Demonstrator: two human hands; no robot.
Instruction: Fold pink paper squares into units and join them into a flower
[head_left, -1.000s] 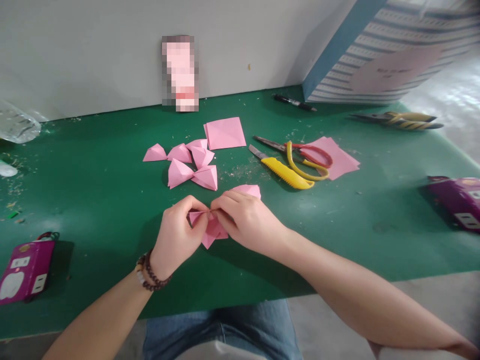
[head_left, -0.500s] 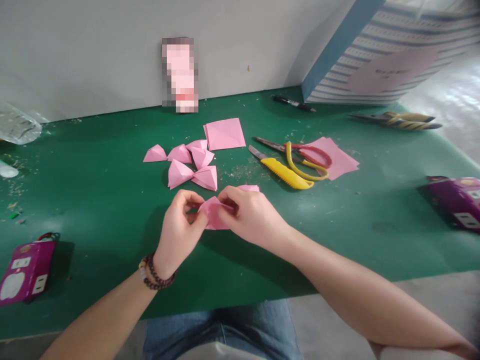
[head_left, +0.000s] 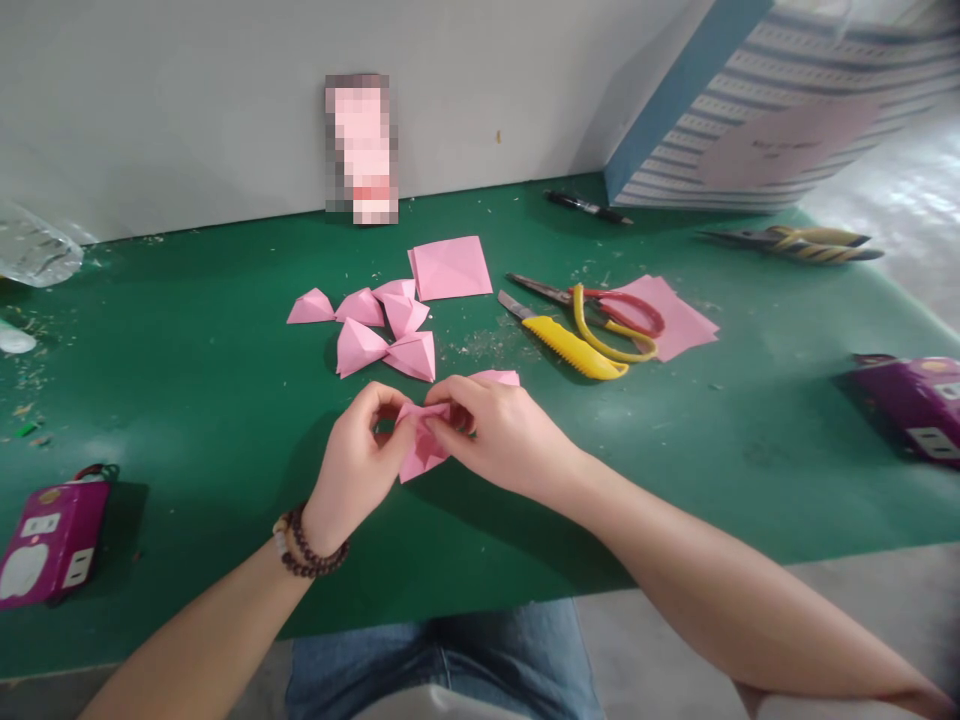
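A pink sheet of paper point(head_left: 422, 455), partly folded, is held between my two hands above the green table. My left hand point(head_left: 364, 440) pinches its left side between thumb and fingers. At the upper right of the paper, my right hand point(head_left: 499, 425) is closed with thumb and fingers on it; its fingertips are partly hidden. Just beyond my hands lie folded pink paper bows point(head_left: 386, 352), and a further pink piece point(head_left: 496, 378) shows behind my right hand.
Flat pink sheets point(head_left: 451, 268) lie at the back. To the right are scissors point(head_left: 600, 310), a yellow-handled knife point(head_left: 570, 345), more pink paper point(head_left: 679, 320), pliers point(head_left: 795, 242) and a pen point(head_left: 587, 207). Purple boxes point(head_left: 60, 540) sit at both sides; a striped bag point(head_left: 720, 130) stands behind.
The paper between my hands has tilted and its lower edge now hangs lower at the left. My right fingers have shifted slightly left along its top, creasing it.
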